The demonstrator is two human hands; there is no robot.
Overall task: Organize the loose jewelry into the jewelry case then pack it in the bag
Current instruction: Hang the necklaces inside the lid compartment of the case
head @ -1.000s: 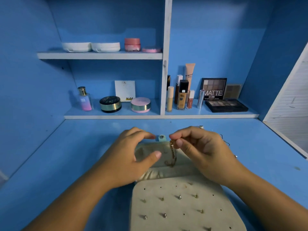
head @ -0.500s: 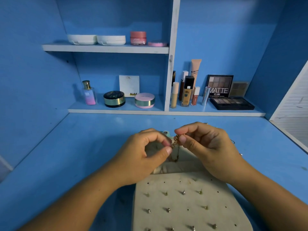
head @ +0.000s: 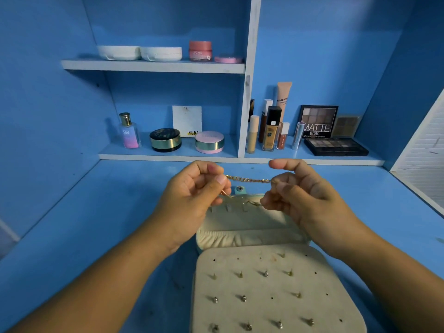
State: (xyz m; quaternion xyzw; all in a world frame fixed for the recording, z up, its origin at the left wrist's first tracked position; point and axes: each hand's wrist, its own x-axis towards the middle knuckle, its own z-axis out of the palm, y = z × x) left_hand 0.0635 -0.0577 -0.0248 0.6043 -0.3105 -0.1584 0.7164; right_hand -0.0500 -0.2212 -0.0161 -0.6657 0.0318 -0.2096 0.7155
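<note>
Jewelry case [head: 252, 227] open on blue desk [head: 96, 212], makeup shelves [head: 153, 67] behind

The blue worktop [head: 101, 217] is carrying an open cream jewelry case [head: 254, 282], lying near, right of centre. At the far edge, a lower shelf [head: 168, 156] is holding a perfume bottle [head: 130, 133], compacts [head: 165, 139], foundation bottles [head: 271, 131] and an eyeshadow palette [head: 336, 146]. An upper shelf [head: 153, 66] is holding white containers [head: 119, 52] and a pink jar [head: 200, 51].

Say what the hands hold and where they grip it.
A gold chain: the left hand pinches it at one side, the right hand at the other, a span stretched between.
</note>
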